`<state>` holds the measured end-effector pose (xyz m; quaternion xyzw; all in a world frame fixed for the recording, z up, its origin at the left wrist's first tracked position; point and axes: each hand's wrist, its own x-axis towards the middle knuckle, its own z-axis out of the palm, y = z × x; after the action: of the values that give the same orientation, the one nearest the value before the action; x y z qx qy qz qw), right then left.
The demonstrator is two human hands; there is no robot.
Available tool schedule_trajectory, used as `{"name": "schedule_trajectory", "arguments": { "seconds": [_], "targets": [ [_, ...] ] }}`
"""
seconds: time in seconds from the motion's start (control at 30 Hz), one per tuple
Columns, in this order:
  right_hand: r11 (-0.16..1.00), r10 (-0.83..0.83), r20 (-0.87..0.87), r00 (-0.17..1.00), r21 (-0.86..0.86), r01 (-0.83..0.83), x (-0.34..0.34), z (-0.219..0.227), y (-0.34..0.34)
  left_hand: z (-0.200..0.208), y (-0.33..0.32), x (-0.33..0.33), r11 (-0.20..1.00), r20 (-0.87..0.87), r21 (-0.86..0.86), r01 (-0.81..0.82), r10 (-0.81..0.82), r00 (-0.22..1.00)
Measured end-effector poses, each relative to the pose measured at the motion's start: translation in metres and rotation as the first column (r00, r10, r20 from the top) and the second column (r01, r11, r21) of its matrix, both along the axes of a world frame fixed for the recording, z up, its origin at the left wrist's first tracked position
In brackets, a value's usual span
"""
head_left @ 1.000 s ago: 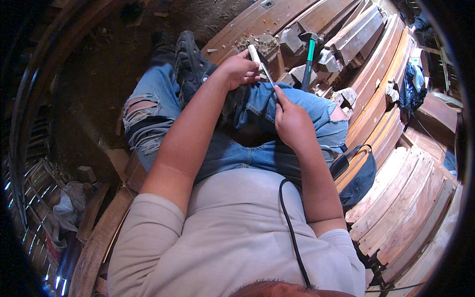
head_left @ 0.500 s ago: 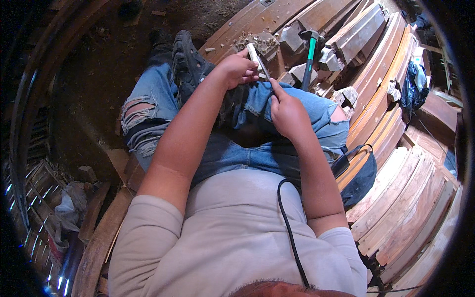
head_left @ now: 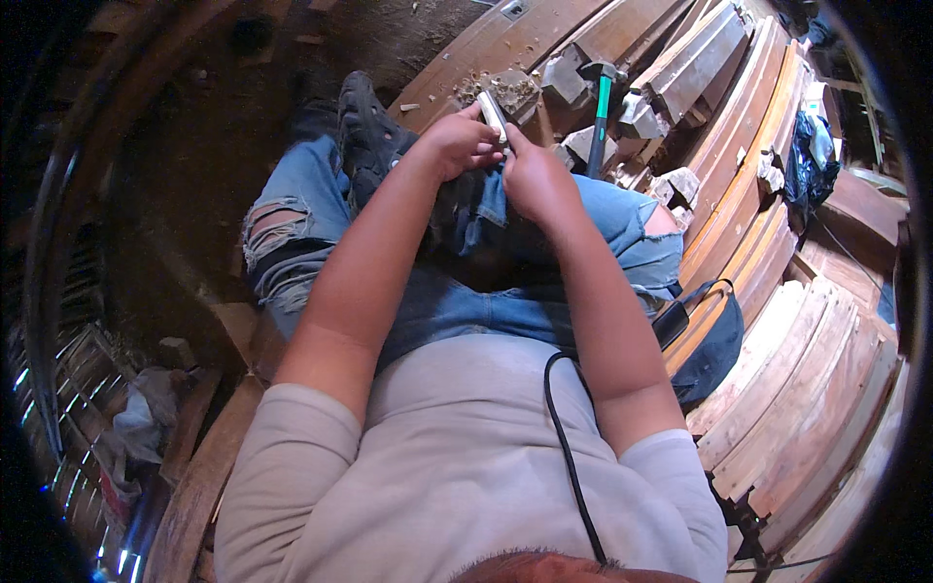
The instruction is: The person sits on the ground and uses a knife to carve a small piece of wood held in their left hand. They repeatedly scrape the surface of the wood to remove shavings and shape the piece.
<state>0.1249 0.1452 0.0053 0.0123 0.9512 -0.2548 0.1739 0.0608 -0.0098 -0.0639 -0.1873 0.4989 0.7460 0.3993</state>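
Observation:
My left hand (head_left: 455,144) is closed around a short, pale whittled piece of wood (head_left: 489,109), which slants up and left above my lap. My right hand (head_left: 537,183) is wrapped around a slim knife-like tool, its knuckles close to the left fingers. Its narrow grey blade is mostly hidden now and seems to lie along the wood; the exact kind of tool cannot be made out. A hammer (head_left: 602,109) with a green and black handle rests to the right of both hands, on the wood pile.
Wood shavings and chips (head_left: 510,89) lie beyond my hands on curved brown boards (head_left: 486,49). Squared offcuts (head_left: 569,76) surround the hammer. A dark bag (head_left: 708,355) sits by my right leg, stacked planks (head_left: 787,389) further right. A black cable (head_left: 569,457) crosses my shirt.
My right hand has moved up and left along the pale wood, close to the left hand. The blade, plain to see before, is now mostly covered. The left hand has barely moved.

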Motion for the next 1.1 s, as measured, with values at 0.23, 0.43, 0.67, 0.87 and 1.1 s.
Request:
{"name": "schedule_trajectory", "arguments": {
  "seconds": [0.23, 0.43, 0.67, 0.87, 1.1],
  "targets": [
    [1.0, 0.022, 0.076, 0.997, -0.017, -0.02, 0.006, 0.002, 0.018, 0.006, -0.001, -0.001, 0.999, 0.05, 0.05, -0.01, 0.007, 0.999],
    [0.997, 0.006, 0.15, 0.989, -0.08, 0.006, 0.056, 0.048, 0.029, -0.013, -0.005, -0.002, 0.999, 0.069, 0.046, -0.029, 0.026, 0.997],
    [0.993, -0.027, 0.074, 0.997, -0.111, 0.035, 0.07, 0.054, 0.026, -0.003, -0.004, -0.004, 0.999, 0.043, 0.035, 0.007, -0.009, 0.999],
    [1.0, -0.004, 0.114, 0.994, -0.025, 0.007, 0.056, 0.054, 0.021, 0.006, -0.001, 0.0, 1.0, 0.05, -0.008, -0.017, 0.018, 0.999],
    [1.0, 0.028, 0.078, 0.997, -0.01, -0.028, 0.016, 0.023, 0.009, 0.01, -0.004, 0.001, 1.0, 0.064, 0.018, -0.017, 0.016, 0.998]
  ]
}}
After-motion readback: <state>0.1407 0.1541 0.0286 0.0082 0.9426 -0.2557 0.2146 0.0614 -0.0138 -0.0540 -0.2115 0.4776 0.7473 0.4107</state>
